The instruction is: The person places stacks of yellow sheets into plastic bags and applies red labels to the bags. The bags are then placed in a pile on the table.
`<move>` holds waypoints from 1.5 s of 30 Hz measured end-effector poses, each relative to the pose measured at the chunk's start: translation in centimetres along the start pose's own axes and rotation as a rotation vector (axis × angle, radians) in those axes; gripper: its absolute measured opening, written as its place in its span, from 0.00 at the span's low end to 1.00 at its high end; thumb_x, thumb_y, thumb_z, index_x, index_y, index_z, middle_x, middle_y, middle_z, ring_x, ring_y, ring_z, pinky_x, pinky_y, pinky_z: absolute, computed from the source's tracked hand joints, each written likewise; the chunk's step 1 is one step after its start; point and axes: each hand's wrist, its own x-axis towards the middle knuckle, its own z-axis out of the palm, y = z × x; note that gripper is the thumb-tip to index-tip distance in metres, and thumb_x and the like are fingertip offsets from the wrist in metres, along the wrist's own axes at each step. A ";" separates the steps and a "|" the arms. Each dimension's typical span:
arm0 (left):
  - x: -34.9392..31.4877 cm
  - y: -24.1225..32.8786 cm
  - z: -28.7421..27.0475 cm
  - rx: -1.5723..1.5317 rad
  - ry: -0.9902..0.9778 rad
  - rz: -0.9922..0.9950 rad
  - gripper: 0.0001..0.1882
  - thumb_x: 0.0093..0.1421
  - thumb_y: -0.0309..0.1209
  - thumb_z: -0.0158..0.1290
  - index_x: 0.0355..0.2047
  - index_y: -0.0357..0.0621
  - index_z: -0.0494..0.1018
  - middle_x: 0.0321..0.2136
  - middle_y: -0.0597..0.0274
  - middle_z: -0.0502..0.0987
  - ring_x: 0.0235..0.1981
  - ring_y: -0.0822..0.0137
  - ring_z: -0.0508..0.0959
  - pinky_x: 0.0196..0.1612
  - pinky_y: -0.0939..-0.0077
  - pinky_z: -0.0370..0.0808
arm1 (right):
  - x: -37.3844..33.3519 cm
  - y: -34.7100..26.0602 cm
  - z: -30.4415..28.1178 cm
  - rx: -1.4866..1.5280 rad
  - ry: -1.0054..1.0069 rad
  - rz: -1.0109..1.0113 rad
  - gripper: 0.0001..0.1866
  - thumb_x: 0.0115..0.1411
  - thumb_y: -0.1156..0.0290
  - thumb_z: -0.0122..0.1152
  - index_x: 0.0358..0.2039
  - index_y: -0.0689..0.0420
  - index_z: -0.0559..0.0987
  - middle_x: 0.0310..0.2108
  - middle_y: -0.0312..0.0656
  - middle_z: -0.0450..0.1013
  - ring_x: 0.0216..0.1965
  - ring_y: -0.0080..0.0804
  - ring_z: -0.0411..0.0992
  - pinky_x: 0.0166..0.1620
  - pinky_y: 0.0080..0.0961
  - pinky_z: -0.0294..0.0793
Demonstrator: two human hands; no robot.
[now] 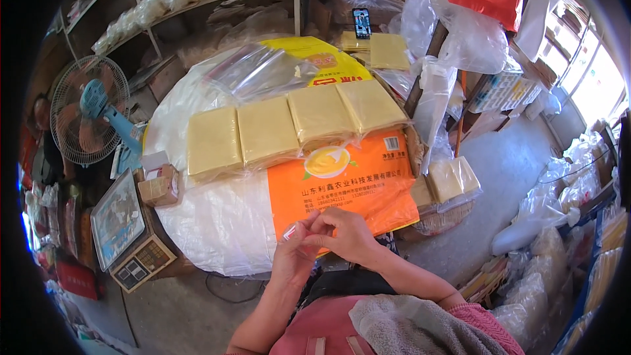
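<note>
My left hand [294,254] is closed on a small white piece with red marks [289,232], perhaps a label; its kind is too small to tell. Against it my right hand [347,235] has its fingers pinched together, and what lies between them is hidden. Both hands are over the near edge of an orange printed plastic sheet [355,190]. Just beyond, several bagged stacks of pale yellow square sheets [213,139] stand in a row across the table. Flat clear plastic bags [259,73] lie behind the row, partly on a yellow printed sack [314,49].
Left of the white table cover [217,243] are a small cardboard box [159,187], a weighing scale [118,223] and a fan [90,110]. At the back a phone [361,23] stands near another yellow stack [389,51]. Another bagged stack [453,181] sits at the right edge.
</note>
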 end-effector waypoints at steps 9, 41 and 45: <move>-0.7 -0.6 -0.2 -0.051 0.084 -0.039 0.21 0.66 0.45 0.43 0.47 0.40 0.68 0.50 0.54 0.72 0.53 0.59 0.71 0.56 0.62 0.67 | -0.1 1.3 0.8 0.108 -0.020 0.055 0.08 0.50 0.72 0.66 0.24 0.62 0.75 0.23 0.42 0.72 0.24 0.30 0.72 0.30 0.24 0.71; -1.7 1.4 -1.0 0.509 0.169 0.135 0.04 0.61 0.26 0.53 0.33 0.38 0.72 0.22 0.63 0.75 0.21 0.76 0.73 0.26 0.82 0.72 | 0.8 -0.1 0.0 -0.035 0.045 -0.046 0.12 0.55 0.72 0.62 0.39 0.61 0.78 0.27 0.42 0.75 0.29 0.29 0.74 0.34 0.23 0.73; -1.7 1.5 -0.8 0.668 0.214 0.204 0.05 0.60 0.25 0.53 0.36 0.36 0.73 0.23 0.65 0.75 0.22 0.77 0.74 0.27 0.84 0.73 | 0.4 -0.6 -0.3 -0.144 -0.027 -0.149 0.11 0.53 0.71 0.62 0.36 0.60 0.78 0.27 0.46 0.74 0.31 0.40 0.74 0.34 0.29 0.73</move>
